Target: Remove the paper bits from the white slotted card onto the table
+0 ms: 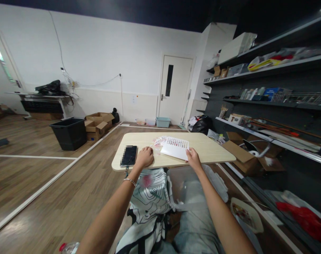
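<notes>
My right hand [194, 159] grips the near right corner of a white card [176, 151], thumb on top. Rows of small slots run across the card's far part, with reddish bits showing in them. My left hand [145, 157] rests on the table [213, 155] with its fingers curled under; whatever they may hold is hidden. Just left of that hand lies a dark phone [129, 156] with a strap over the table's edge. Beyond the card's left side, small clear plastic packets [160, 141] with pink and red bits are scattered on the tabletop.
A clear plastic bin [176, 201] sits at my lap under the table's edge. To the right are an open cardboard box [242, 158], a tub of small pieces [246, 214] and loaded shelves [271, 102]. A black bin [70, 134] stands on the floor at left.
</notes>
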A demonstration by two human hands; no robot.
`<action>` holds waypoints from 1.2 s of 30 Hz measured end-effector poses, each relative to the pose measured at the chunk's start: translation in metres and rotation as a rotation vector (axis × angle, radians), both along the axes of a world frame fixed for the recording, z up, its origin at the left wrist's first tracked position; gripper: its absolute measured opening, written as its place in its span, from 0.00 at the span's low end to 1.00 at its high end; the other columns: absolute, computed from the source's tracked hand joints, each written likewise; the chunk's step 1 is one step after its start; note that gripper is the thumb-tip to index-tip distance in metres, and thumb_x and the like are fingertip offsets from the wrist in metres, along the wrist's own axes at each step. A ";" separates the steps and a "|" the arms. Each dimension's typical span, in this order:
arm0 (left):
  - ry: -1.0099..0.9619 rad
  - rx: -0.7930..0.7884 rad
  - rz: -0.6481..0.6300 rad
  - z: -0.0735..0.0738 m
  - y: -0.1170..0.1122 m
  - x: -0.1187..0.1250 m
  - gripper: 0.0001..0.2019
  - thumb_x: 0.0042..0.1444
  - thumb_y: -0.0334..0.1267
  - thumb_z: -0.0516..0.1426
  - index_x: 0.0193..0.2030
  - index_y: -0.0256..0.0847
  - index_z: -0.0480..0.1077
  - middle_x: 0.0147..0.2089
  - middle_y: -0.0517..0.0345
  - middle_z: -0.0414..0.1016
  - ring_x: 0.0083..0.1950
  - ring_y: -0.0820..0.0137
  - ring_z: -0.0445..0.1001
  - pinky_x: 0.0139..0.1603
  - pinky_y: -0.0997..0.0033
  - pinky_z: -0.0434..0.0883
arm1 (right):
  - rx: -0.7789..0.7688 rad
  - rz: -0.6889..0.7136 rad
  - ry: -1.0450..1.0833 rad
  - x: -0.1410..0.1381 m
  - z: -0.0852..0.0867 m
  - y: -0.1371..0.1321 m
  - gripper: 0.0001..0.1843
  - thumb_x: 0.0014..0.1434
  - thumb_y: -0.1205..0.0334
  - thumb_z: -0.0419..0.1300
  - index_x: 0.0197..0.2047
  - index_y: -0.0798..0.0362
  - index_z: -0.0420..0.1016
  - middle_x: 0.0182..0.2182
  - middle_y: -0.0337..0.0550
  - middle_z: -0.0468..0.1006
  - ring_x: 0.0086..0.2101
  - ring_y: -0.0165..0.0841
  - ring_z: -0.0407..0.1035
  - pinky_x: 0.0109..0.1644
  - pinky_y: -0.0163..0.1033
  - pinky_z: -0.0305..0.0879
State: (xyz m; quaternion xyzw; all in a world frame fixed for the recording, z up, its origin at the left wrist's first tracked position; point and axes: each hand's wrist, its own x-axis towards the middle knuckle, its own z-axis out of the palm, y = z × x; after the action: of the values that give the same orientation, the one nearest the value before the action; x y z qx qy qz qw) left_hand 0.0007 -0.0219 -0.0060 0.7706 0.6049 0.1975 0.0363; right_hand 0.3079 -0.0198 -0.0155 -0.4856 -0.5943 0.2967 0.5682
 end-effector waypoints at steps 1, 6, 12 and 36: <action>-0.001 -0.002 -0.001 0.000 0.000 0.000 0.17 0.66 0.36 0.46 0.55 0.40 0.71 0.63 0.44 0.72 0.64 0.56 0.69 0.63 0.58 0.65 | -0.011 0.022 0.013 0.000 0.001 -0.001 0.24 0.54 0.38 0.63 0.42 0.48 0.63 0.27 0.41 0.79 0.24 0.35 0.72 0.20 0.37 0.70; 0.002 -0.006 0.011 0.001 0.000 0.000 0.17 0.66 0.36 0.46 0.55 0.40 0.71 0.63 0.44 0.72 0.65 0.56 0.69 0.63 0.58 0.65 | -0.064 0.114 0.002 -0.003 0.005 -0.008 0.25 0.52 0.40 0.66 0.42 0.47 0.63 0.26 0.40 0.80 0.24 0.36 0.74 0.21 0.37 0.70; -0.003 0.002 0.008 0.002 -0.002 0.001 0.17 0.66 0.36 0.46 0.56 0.40 0.71 0.63 0.44 0.72 0.64 0.56 0.69 0.63 0.58 0.65 | -0.065 0.133 -0.019 -0.003 0.006 -0.010 0.24 0.53 0.41 0.66 0.42 0.48 0.65 0.26 0.40 0.80 0.23 0.36 0.74 0.21 0.36 0.69; 0.007 0.016 0.004 -0.001 0.000 0.000 0.17 0.66 0.35 0.46 0.56 0.39 0.71 0.62 0.43 0.72 0.64 0.56 0.69 0.63 0.58 0.65 | -0.044 0.046 -0.051 -0.004 0.001 -0.003 0.23 0.52 0.40 0.64 0.40 0.48 0.64 0.23 0.39 0.78 0.21 0.35 0.71 0.19 0.36 0.67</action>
State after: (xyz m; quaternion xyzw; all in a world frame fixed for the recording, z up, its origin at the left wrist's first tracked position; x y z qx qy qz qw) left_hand 0.0010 -0.0221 -0.0072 0.7704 0.6049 0.1995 0.0277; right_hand 0.3043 -0.0232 -0.0146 -0.4916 -0.6131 0.3101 0.5350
